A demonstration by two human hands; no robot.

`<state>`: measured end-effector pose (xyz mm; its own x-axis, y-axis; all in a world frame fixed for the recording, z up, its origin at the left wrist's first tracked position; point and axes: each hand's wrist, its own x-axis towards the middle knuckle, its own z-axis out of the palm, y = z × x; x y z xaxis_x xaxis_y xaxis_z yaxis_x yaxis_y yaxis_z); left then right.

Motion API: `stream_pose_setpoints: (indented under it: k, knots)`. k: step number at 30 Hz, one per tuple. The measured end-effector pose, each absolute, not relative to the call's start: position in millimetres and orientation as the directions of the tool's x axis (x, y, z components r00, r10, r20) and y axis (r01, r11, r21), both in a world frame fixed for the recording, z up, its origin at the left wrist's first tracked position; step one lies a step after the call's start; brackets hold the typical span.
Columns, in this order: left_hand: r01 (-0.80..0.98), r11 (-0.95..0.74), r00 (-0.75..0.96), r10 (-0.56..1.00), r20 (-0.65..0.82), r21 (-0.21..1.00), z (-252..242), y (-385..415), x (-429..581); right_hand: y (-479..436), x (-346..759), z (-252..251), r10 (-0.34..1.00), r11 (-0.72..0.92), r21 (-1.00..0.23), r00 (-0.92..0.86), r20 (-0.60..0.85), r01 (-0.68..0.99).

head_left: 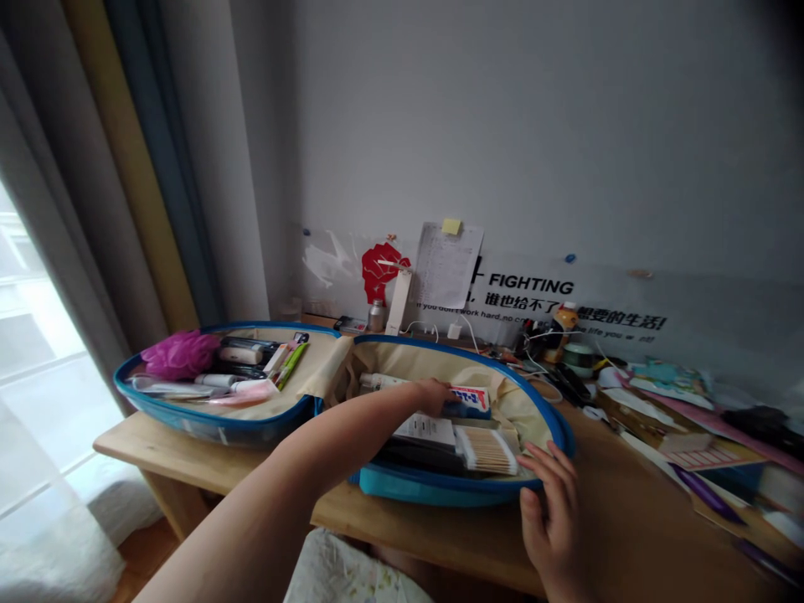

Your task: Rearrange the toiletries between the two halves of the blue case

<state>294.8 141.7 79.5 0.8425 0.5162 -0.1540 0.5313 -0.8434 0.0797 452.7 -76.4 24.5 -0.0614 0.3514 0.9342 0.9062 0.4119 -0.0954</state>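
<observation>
An open suitcase with a blue rim (531,385) and beige lining lies on the wooden table. My left hand (433,396) reaches into its right half, with fingers closed over the left end of a red, white and blue toothpaste box (472,400). Below that hand are a white printed box (429,430), a pack of cotton swabs (487,450) and something black. A white tube (380,381) lies partly behind my left forearm. My right hand (553,494) is at the near right rim, fingers spread, holding nothing.
The suitcase's left half holds a pink bath puff (180,355), several tubes and a green packet (291,366). A metal bottle (375,316) and white box (399,303) stand behind. Papers, cables and a purple pen (707,492) clutter the table (619,536) at right.
</observation>
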Motion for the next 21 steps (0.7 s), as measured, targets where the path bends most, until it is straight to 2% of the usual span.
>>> stream_pose_setpoints:
  k: [9,14,21]
  knots:
    - [0.548,-0.825,0.836,0.538,-0.107,0.139,83,131,304,-76,455,20,0.371,0.395,-0.108,-0.051,0.927,0.912]
    - [0.549,-0.808,0.820,0.570,0.046,0.215,118,137,295,-77,454,23,0.372,0.394,-0.090,-0.069,0.926,0.915]
    - [0.653,-0.676,0.642,0.733,0.223,0.341,174,159,214,-75,454,24,0.359,0.404,-0.099,-0.058,0.931,0.909]
